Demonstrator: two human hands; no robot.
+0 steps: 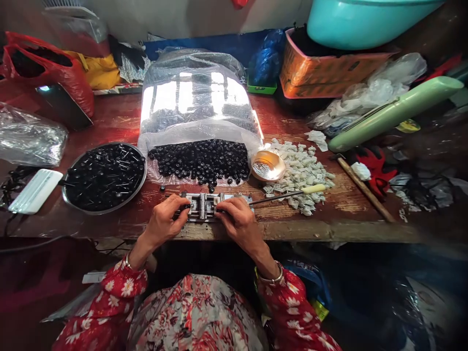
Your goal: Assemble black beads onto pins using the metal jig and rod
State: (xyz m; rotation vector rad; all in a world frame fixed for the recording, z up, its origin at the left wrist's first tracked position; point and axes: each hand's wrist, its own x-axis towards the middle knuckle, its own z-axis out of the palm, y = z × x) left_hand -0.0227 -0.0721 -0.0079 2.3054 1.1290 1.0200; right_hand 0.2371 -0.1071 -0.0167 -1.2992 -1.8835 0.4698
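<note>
A small metal jig (pixel 202 205) with two framed openings lies at the front edge of the wooden table. At its left end my left hand (pixel 165 218) is closed in a pinch on a small black part (pixel 185 207). My right hand (pixel 241 220) reaches over the jig's right end, thumb and fingers drawn together; what they hold, if anything, is hidden. Just behind the jig, many small black round pieces (pixel 204 158) spill from a clear plastic bag (pixel 197 105). Right of my right hand lies a thin rod with a pale yellow handle (pixel 313 188).
On the left stands a round metal tray (pixel 145 176) of black parts with pins, beside a white device (pixel 36 191). To the right are a pile of whitish pieces (pixel 298 165), a small bowl (pixel 268 165), a hammer (pixel 367 190) and a green tube (pixel 395 114). An orange basket (pixel 329 73) stands behind.
</note>
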